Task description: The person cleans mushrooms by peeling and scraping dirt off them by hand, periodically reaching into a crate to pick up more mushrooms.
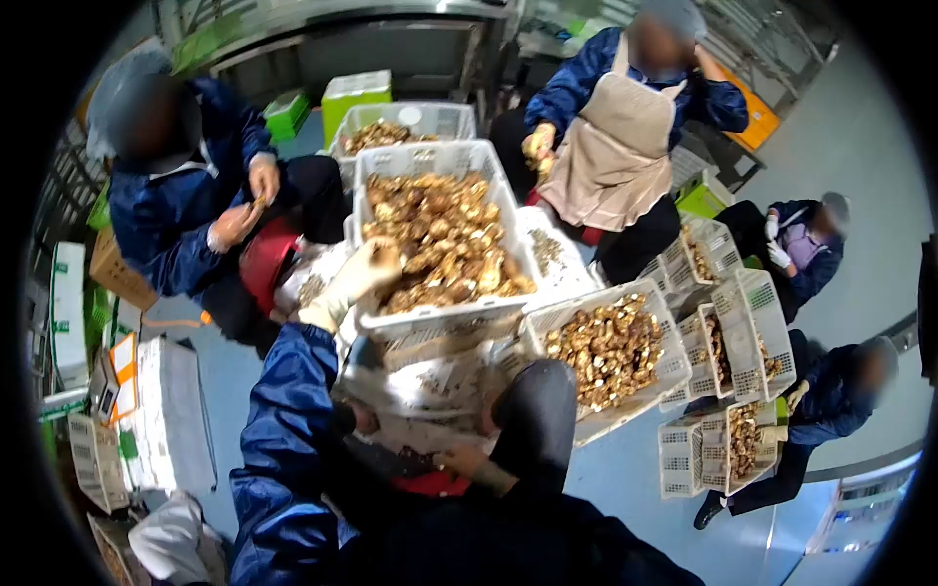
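My left hand (pixel 354 281), in a pale glove, reaches over the near left rim of a white plastic basket (pixel 445 322). The basket is heaped with brown mushrooms (pixel 440 230). My gloved fingers are closed around a brown mushroom (pixel 384 257) at the edge of the heap. Low between my knees, in shadow, is my right hand (pixel 467 459). Its fingers look closed, and what they hold, if anything, I cannot make out. Dark scraps (pixel 415 461) lie beside it, above something red (pixel 430 483).
Another mushroom basket (pixel 630 405) stands at my right knee, and one (pixel 454 119) behind the heaped basket. Co-workers sit at left (pixel 181 225), back right (pixel 606 146) and far right. More baskets (pixel 752 439) stand right; white foam boxes (pixel 166 415) stand left.
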A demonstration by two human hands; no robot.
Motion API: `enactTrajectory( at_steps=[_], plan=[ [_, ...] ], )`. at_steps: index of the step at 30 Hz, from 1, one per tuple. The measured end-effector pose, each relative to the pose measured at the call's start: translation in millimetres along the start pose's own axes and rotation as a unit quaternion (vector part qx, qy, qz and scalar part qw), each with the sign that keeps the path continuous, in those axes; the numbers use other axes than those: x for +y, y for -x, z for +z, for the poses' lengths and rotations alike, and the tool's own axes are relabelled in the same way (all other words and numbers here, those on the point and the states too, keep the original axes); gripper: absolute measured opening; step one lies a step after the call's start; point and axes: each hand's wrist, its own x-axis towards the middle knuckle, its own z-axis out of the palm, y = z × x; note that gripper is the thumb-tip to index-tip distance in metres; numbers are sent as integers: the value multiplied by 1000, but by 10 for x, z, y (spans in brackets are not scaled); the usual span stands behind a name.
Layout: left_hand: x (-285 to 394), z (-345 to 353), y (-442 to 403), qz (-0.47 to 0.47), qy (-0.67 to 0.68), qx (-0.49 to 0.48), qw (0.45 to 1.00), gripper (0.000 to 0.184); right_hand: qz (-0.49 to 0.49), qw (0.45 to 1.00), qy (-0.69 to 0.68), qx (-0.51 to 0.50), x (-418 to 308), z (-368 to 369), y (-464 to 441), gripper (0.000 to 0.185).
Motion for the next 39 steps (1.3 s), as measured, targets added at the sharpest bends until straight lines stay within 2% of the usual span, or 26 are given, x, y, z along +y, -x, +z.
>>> enactTrajectory(
  at_steps=[1, 3, 4, 5, 7, 8, 11, 14, 17, 19, 20, 21, 22, 24, 26, 27, 28, 29, 30, 31, 32, 33, 34, 35, 38, 39],
  plan=[
    [33, 1, 104, -36, 122, 5, 992, 48, 61, 998, -24, -14, -187, -54, 60, 34],
    [58, 53, 319, -3, 443, -3, 897, 42, 36, 996, -74, 33, -212, -23, 74, 33],
    [-19, 74, 403, 33, 499, -30, 865, 42, 38, 990, -138, 16, -9, -15, -73, 30],
    [-92, 105, 460, 74, 552, -60, 828, 42, -74, 977, -200, 5, 158, -68, -148, 26],
    [-134, 274, 604, 71, 629, -46, 773, 43, -141, 963, -217, 82, -246, -333, -90, 25],
    [-124, 363, 679, 47, 690, -37, 721, 37, -69, 935, -340, 76, -368, -448, -113, 26],
    [-124, 504, 920, 55, 742, -46, 666, 47, -168, 938, -251, 171, -886, -731, -52, 24],
    [-94, 508, 1143, 81, 699, 2, 711, 44, -85, 922, -327, 189, -961, -870, -73, 24],
    [-262, 367, 1180, -2, 739, 58, 671, 39, -55, 931, -316, 175, -925, -843, -14, 24],
    [-304, 438, 1070, -21, 693, 109, 712, 29, -40, 927, -347, 137, -801, -700, 61, 25],
    [-212, 614, 1012, 15, 490, 85, 868, 25, -30, 928, -336, 160, -776, -584, 87, 26],
    [-177, 839, 862, 106, 306, 24, 946, 22, -34, 929, -334, 153, -699, -496, 92, 26],
    [-141, 1062, 712, 215, 125, -2, 969, 19, -38, 931, -333, 147, -592, -397, 82, 26],
    [7, 1633, 452, 272, -6, -46, 961, 23, -32, 929, -345, 131, -439, -310, 77, 25],
    [576, 1820, 478, 82, 2, -10, 997, 37, -10, 922, -370, 113, -337, -315, 94, 25],
    [767, 1790, 430, -10, 8, 8, 1000, 46, -4, 920, -373, 117, -333, -348, 144, 25],
    [530, 1595, 258, 52, -80, 8, 995, 62, 0, 918, -376, 122, -371, -402, 201, 25],
    [430, 1490, 26, 9, -256, 76, 964, 60, 2, 916, -381, 128, -396, -448, 234, 25],
    [584, 1225, -51, -69, -332, 41, 940, 55, -1, 911, -391, 130, -389, -477, 245, 25],
    [298, 1044, -214, -71, -420, 80, 901, 47, -3, 906, -402, 131, -378, -492, 246, 25],
    [31, 875, -365, -131, -455, 74, 878, 43, -5, 901, -413, 130, -371, -484, 247, 26],
    [-9, 789, -359, -180, -486, 46, 854, 27, -2, 900, -419, 119, -376, -468, 241, 26],
    [-158, 750, -391, -217, -525, 3, 823, 27, -1, 898, -425, 110, -394, -459, 216, 25],
    [-619, 670, -506, -202, -541, -39, 816, 29, 0, 895, -433, 106, -407, -460, 185, 25],
    [-602, 728, -426, -140, -569, 21, 810, 25, 8, 917, -388, 86, -358, -517, 176, 26],
    [-456, 755, -381, -129, -582, -1, 803, 28, 4, 906, -410, 101, -323, -479, 218, 25]
  ],
)
